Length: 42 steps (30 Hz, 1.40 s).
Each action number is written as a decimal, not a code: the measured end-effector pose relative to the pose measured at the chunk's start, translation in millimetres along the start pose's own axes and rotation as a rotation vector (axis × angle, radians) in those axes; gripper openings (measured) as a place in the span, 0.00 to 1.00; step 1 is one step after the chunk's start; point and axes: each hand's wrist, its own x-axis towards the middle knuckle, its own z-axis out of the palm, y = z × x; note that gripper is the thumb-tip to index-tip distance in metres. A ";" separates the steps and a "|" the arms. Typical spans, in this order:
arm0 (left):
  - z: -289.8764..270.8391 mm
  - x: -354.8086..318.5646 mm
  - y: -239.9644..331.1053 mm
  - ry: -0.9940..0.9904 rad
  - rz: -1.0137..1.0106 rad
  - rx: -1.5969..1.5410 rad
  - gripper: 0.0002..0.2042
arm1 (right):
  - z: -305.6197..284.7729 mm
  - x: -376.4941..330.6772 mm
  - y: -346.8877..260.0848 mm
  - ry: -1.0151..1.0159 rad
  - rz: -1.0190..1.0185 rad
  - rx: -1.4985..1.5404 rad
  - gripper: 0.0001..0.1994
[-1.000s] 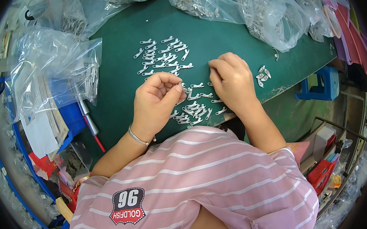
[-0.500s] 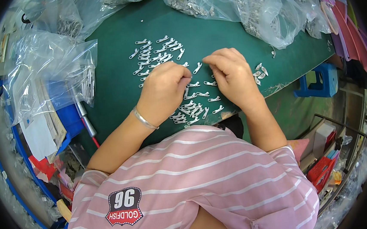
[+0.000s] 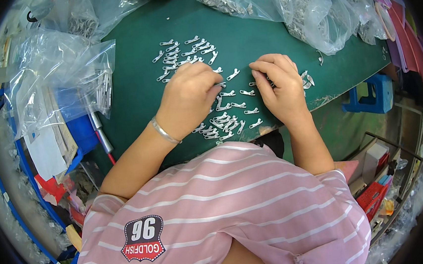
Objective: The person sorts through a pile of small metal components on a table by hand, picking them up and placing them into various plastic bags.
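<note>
My left hand [image 3: 188,91], with a bangle on its wrist, is closed in a pinch. A small silver metal piece [image 3: 222,84] shows at its fingertips. To the right, my right hand [image 3: 282,84] has thumb and forefinger pressed toward each other; what they hold, if anything, is too small to make out. Many like metal pieces, each with a ringed end and a forked end, lie between and around the hands: a far group [image 3: 169,56] beyond my left hand and a near group [image 3: 225,123] by the table's front edge. A single piece [image 3: 233,74] lies between the hands.
Small curved metal bits [image 3: 308,79] lie beside my right hand on the green table [image 3: 139,98]. Clear plastic bags of metal parts [image 3: 312,20] line the far side. A plastic bag [image 3: 53,75] covers the left edge; a blue stool [image 3: 370,94] stands at right.
My right hand has shifted slightly to the right, toward the curved bits, partly covering them. My left hand stays nearly in place, its fingertips still pinched. The whole view has shifted slightly.
</note>
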 end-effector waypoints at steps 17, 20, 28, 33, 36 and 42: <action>3.3 9.8 4.7 -0.069 -0.104 -0.211 0.10 | -36.2 -25.4 3.5 0.116 0.128 0.046 0.07; 6.4 7.5 -3.5 -0.157 -0.077 -0.151 0.09 | -33.6 -25.0 2.0 0.099 0.102 0.063 0.07; 7.6 8.7 -6.4 -0.116 0.042 0.071 0.06 | -29.2 -25.2 0.5 0.075 0.085 0.098 0.07; -8.1 3.3 -9.1 0.043 -0.149 -0.080 0.06 | -19.7 -24.5 -4.2 -0.022 0.016 0.073 0.08; -24.9 -9.1 -9.2 0.140 -0.312 -0.145 0.04 | -10.3 -25.9 -7.0 -0.100 -0.090 0.034 0.09; -47.6 -60.6 -13.2 0.131 -0.462 -0.074 0.07 | -15.4 -18.3 -4.2 -0.007 0.052 0.115 0.08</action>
